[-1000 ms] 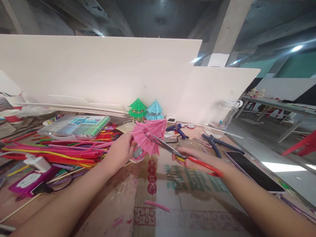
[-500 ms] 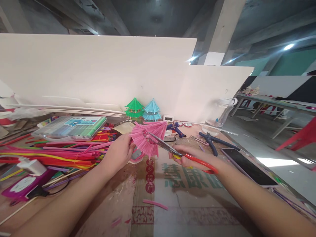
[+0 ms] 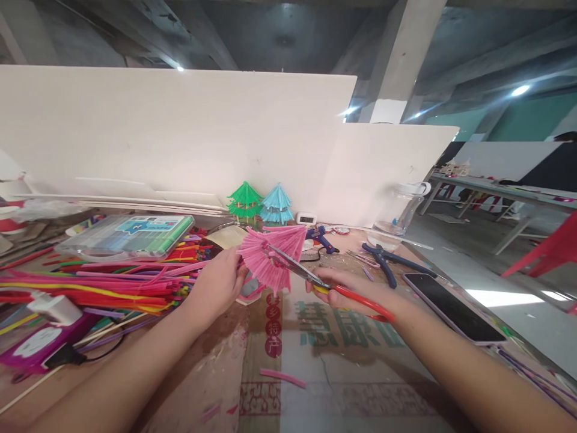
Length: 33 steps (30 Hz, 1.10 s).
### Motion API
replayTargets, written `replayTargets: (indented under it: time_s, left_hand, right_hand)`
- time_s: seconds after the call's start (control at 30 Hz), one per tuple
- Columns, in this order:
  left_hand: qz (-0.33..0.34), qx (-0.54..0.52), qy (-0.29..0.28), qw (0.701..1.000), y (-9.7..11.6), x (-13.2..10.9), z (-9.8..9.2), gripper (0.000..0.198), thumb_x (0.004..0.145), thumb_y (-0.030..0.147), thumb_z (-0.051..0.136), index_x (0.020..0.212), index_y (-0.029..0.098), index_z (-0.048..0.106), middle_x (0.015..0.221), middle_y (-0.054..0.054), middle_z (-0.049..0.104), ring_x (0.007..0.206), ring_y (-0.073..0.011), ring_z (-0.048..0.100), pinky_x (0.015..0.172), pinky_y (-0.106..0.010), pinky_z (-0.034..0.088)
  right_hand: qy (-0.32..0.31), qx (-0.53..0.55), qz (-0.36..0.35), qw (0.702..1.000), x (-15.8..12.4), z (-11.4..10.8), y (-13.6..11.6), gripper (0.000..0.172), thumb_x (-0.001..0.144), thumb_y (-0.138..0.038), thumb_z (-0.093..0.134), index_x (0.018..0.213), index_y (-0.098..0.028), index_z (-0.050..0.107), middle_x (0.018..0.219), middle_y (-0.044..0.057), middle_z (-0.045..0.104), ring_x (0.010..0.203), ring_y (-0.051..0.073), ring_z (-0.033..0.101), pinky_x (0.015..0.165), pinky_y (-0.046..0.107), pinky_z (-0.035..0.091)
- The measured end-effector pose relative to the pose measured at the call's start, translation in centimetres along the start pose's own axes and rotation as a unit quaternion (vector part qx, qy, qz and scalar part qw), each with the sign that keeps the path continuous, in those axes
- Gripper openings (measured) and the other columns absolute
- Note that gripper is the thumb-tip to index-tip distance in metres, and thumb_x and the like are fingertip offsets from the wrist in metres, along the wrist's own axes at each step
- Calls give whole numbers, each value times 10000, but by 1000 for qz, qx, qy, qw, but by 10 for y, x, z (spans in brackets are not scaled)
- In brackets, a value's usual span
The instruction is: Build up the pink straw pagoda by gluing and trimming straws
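My left hand grips the left edge of a pink umbrella-shaped piece made of fuzzy pipe-cleaner strips, held tilted above the table. In my right hand is a pair of scissors with red handles, its fingers wrapped round them near the pivot. The metal blades point up and left and lie across the pink strips; whether they are cutting cannot be made out. Below, a loose pink strip rests on the printed board.
Pipe cleaners in bundles and a clear marker case lie on the left. A green tree and a blue tree stand behind. Rightward are a glue gun, pliers, a phone and a clear jug.
Very little differs. The scissors and the pink piece have shifted slightly, and both hands keep their hold. The whole view has tilted a little.
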State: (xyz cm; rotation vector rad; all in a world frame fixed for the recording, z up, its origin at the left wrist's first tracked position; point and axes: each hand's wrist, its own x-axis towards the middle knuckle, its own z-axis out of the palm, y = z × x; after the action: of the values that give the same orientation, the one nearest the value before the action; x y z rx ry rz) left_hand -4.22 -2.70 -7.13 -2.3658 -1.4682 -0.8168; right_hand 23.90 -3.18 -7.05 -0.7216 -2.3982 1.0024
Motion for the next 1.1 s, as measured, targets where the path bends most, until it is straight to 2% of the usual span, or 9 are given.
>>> replayTargets:
  time_s: [0.2,0.43,0.67,0.9,1.1]
  left_hand:
    - [-11,-4,-4,1000,1,0,-2,128,804,160,340,798,199,462,802,-84,593,807,-237,604,704,-337,471]
    - [-18,2,-7,1000,2,0,-1,117,796,157,342,757,209,439,772,-81,585,784,-240,603,683,-340,466]
    - [-22,-6,-3,1000,3,-1,2,132,811,165,350,762,206,465,757,-71,584,753,-233,598,662,-332,459]
    - [-27,-14,-5,1000,4,-2,4,140,819,163,344,777,202,472,765,-71,586,760,-233,600,666,-334,454]
    - [-49,-18,-17,998,6,-3,4,150,831,177,343,765,201,476,769,-66,598,739,-227,602,650,-332,447]
  right_hand:
    - [-4,-30,14,999,1,-1,-6,664,798,-762,302,1001,-165,508,861,48,500,750,157,475,653,262,416]
    - [1,-26,-1,1000,0,0,5,568,846,-691,339,1028,-177,500,884,42,498,757,153,473,662,259,411]
    - [2,-1,3,1000,1,2,4,607,813,-735,330,986,-173,480,864,41,489,747,149,460,661,263,410]
    - [17,-32,-20,999,3,4,-4,610,827,-736,287,940,-173,494,802,19,463,678,126,427,606,242,383]
    - [28,0,11,1000,4,7,-6,632,777,-775,335,914,-177,485,740,-11,419,606,108,373,514,222,317]
